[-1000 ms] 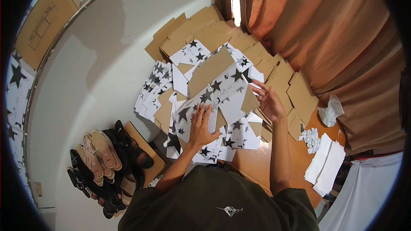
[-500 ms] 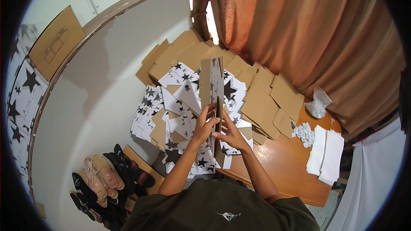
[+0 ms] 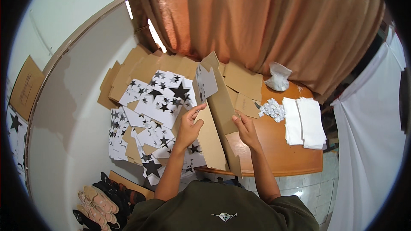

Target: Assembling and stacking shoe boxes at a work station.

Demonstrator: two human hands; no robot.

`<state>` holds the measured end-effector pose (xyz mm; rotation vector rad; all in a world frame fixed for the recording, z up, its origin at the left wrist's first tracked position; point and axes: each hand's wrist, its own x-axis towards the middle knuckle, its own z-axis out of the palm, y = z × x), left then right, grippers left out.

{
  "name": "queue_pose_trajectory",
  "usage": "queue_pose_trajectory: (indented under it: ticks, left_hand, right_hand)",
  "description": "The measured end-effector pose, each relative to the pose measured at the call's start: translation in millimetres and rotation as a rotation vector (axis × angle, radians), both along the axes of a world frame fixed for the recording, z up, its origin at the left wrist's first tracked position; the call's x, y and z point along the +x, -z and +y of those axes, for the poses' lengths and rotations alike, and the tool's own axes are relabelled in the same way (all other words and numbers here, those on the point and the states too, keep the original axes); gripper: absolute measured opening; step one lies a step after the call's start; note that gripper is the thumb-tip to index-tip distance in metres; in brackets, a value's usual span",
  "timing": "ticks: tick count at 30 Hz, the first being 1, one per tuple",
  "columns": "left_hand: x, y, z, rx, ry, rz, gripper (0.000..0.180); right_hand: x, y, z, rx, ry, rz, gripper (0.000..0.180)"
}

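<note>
So I'm seeing a part-folded cardboard box (image 3: 223, 113) over the near edge of the table (image 3: 282, 158), right hand (image 3: 248, 133) pinching its right side, left hand (image 3: 187, 129) half-curled by the other, can't tell if it's gripping.

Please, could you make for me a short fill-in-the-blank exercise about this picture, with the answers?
1. Between the left hand and the right hand, the folded cardboard has large panels coloured ____.
2. The flat white pieces bear printed black ____.
3. The hand nearer to the white stacks is the ____ one.

Answers: brown; stars; right.
</note>
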<state>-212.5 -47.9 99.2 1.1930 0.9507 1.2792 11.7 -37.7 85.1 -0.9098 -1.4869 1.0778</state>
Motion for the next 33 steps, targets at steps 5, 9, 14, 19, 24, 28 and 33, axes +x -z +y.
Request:
queue_pose_trajectory:
  ticks: [5, 9, 14, 19, 24, 28, 33]
  left_hand:
    - [64, 2, -6, 0.143, -0.101, 0.299, 0.054]
    - [114, 11, -20, 0.113, -0.147, 0.351, 0.049]
    - [182, 10, -43, -0.016, -0.137, 0.371, 0.05]
    - [235, 40, -49, 0.014, -0.19, 0.396, 0.053]
    - [267, 67, -49, -0.002, -0.202, 0.691, 0.056]
    - [287, 36, -52, -0.045, -0.201, 0.912, 0.061]
    - [266, 72, -29, 0.004, -0.27, 1.001, 0.063]
  right_hand:
    - [101, 4, -24, -0.003, 0.183, -0.132, 0.035]
    - [184, 0, -56, -0.103, 0.285, -0.217, 0.036]
    - [265, 22, -96, -0.17, 0.307, -0.202, 0.036]
    - [318, 85, -110, -0.119, 0.3, -0.059, 0.037]
    - [348, 98, -114, -0.151, 0.301, -0.146, 0.037]
    - [350, 64, -119, -0.194, 0.357, -0.512, 0.036]
    - [326, 39, -119, -0.072, 0.289, -0.672, 0.037]
